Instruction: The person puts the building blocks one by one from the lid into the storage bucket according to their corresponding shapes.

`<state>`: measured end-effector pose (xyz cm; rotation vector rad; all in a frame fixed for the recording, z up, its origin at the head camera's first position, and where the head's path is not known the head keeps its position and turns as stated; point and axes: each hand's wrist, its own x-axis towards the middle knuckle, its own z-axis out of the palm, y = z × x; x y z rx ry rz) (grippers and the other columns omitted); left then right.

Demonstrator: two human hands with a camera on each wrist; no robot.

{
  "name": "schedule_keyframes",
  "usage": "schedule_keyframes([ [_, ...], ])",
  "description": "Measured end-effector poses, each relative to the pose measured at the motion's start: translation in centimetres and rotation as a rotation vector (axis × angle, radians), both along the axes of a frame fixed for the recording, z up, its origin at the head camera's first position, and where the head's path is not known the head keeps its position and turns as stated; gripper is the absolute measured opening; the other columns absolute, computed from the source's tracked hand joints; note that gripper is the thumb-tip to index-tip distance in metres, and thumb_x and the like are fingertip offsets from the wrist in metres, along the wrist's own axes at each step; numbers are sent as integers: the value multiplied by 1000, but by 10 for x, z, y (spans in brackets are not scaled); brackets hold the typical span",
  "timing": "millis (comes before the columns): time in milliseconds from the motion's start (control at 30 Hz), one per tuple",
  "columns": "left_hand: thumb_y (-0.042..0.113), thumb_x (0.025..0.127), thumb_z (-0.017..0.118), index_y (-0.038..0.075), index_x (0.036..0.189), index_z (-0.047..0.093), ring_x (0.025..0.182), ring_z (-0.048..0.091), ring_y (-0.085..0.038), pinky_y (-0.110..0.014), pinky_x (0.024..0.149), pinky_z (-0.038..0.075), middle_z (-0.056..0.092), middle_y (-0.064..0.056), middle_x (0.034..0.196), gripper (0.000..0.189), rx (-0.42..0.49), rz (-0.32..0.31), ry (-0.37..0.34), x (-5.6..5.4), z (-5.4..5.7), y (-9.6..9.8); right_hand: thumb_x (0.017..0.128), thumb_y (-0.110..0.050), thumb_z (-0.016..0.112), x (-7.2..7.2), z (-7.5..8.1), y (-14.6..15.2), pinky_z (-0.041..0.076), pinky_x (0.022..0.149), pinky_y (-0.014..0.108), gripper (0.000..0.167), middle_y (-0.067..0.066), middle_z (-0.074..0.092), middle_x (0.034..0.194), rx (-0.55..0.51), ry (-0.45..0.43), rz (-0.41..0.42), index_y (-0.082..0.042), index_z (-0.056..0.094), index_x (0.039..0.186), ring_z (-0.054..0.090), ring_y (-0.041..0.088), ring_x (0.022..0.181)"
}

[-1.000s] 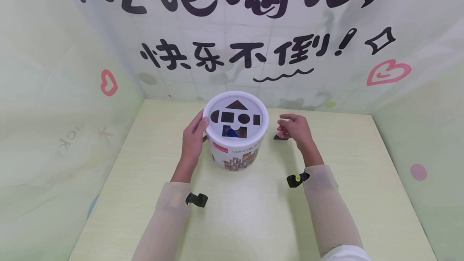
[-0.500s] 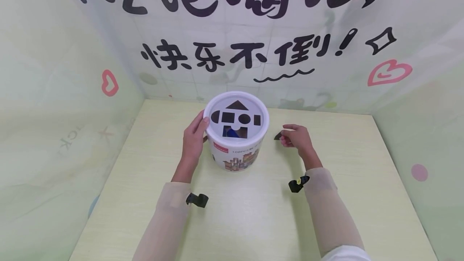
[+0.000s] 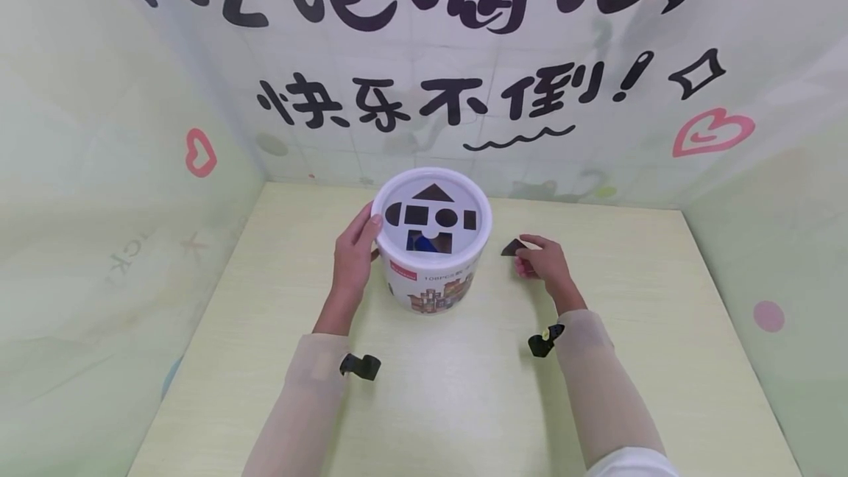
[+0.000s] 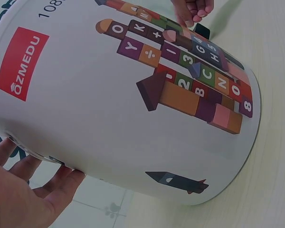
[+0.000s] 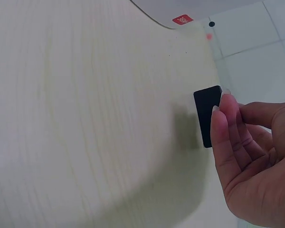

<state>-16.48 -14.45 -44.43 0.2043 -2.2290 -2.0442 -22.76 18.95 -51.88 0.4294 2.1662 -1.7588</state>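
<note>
A white toy-block bucket stands upright, its lid cut with several shaped holes, and something blue shows through the front one. My left hand grips the bucket's left side, the thumb over the lid's rim; in the left wrist view its fingers reach behind the wall. To the bucket's right, my right hand pinches a black triangular block between thumb and fingertips. In the right wrist view this block shows a dark oblong face, with its shadow on the tabletop beside it.
The pale wooden tabletop ends at a back wall with large black lettering. Side walls flank it at left and right. Each wrist wears a black camera strap.
My right hand has moved slightly towards me, and the black block has turned so its triangular face shows. The left hand and bucket stay as they were.
</note>
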Motion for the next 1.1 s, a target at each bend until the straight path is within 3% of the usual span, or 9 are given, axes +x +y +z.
schedule_keyframes([
  [500, 51, 96, 52, 36, 142, 49, 128, 52, -19, -46, 97, 52, 49, 9, 145, 48, -12, -10, -3, -1, -2, -1, 95, -6, 57, 1, -21, 1, 57, 54, 23, 44, 2, 64, 68, 5, -21, -16, 2, 49, 137, 61, 10, 56],
  [700, 54, 96, 52, 38, 141, 49, 127, 52, -18, -46, 96, 52, 50, 10, 145, 48, -14, -12, -4, -2, -2, -1, 93, -4, 59, 4, -23, -1, 58, 55, 24, 39, 3, 63, 66, 11, 4, -40, 8, 54, 130, 61, 9, 54],
  [1100, 55, 95, 52, 38, 141, 50, 125, 54, -18, -46, 96, 53, 51, 9, 144, 49, -7, -7, -7, -1, -2, -2, 92, -5, 62, 4, -28, -3, 58, 54, 23, 36, 1, 63, 64, 35, 19, -87, 6, 60, 127, 60, 8, 51],
])
